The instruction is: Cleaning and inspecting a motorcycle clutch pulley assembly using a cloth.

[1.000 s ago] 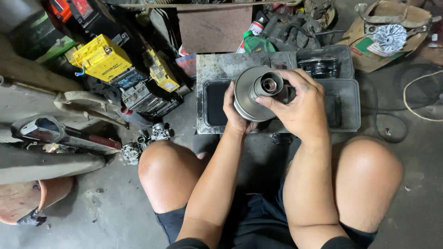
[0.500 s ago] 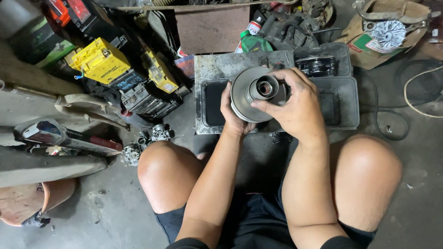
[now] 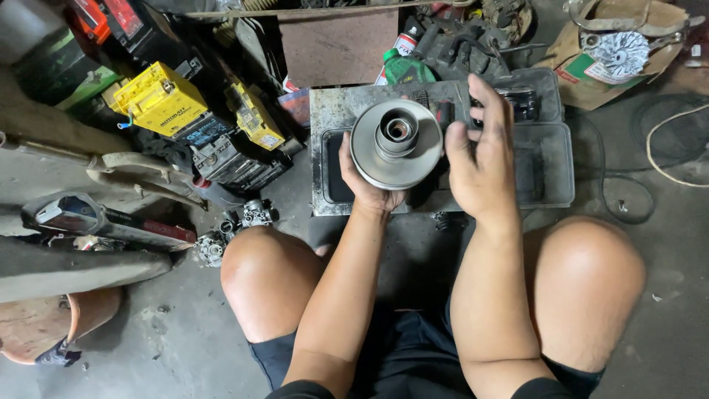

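Note:
A round grey metal pulley disc [image 3: 395,144] with a raised hollow hub in its middle is held up over a dark plastic tray [image 3: 550,159]. My left hand [image 3: 365,185] cups the disc from below and behind, fingers wrapped on its rim. My right hand [image 3: 480,155] is just to the right of the disc, fingers spread and off it, holding nothing I can see. Both knees frame the lower view as I squat on the concrete floor.
Yellow and black batteries [image 3: 159,96] are stacked at the upper left. A small carburettor [image 3: 255,214] lies by my left knee. A metal fan part on a brown bag [image 3: 620,52] sits at the upper right, and a cable [image 3: 668,159] loops at the right.
My right hand has come off the disc's hub and moved to the right, fingers opening. The disc has shifted a little left in my left hand.

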